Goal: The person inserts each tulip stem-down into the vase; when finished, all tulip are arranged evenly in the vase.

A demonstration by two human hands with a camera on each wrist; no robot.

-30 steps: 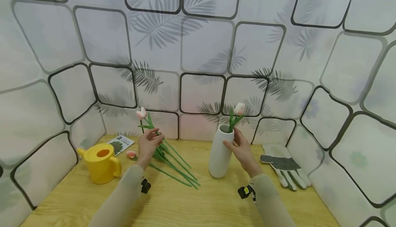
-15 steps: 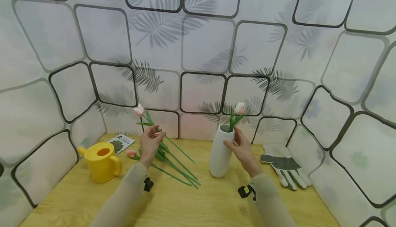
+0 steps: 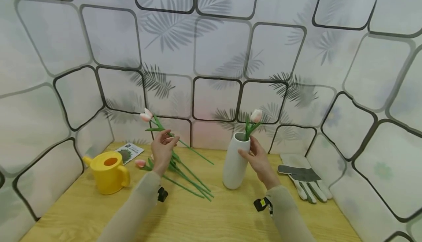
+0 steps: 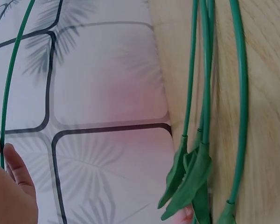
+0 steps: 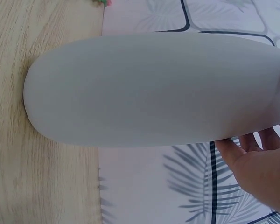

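Note:
My left hand (image 3: 162, 149) pinches the green stem of a pale pink tulip (image 3: 146, 115), held above the table with its bloom to the left and its stem slanting down to the right. In the left wrist view, thumb and fingers close on that thin stem (image 4: 11, 74). Below the hand lie several more tulips, their green stems (image 3: 191, 179) fanned toward the right. My right hand (image 3: 260, 159) grips the upper side of a white vase (image 3: 234, 165) that stands on the table. One tulip (image 3: 255, 116) stands in the vase, its leaves at the mouth.
A yellow watering can (image 3: 107, 174) stands at the left, with a seed packet (image 3: 129, 153) behind it. Grey and white garden gloves (image 3: 304, 178) lie at the right. Patterned wall panels (image 3: 217, 99) border the wooden table (image 3: 211, 223) at the back and sides.
My left hand has lifted the tulip and moved slightly right, so its stem end has swung up off the other stems toward the vase. The right hand and vase have stayed put.

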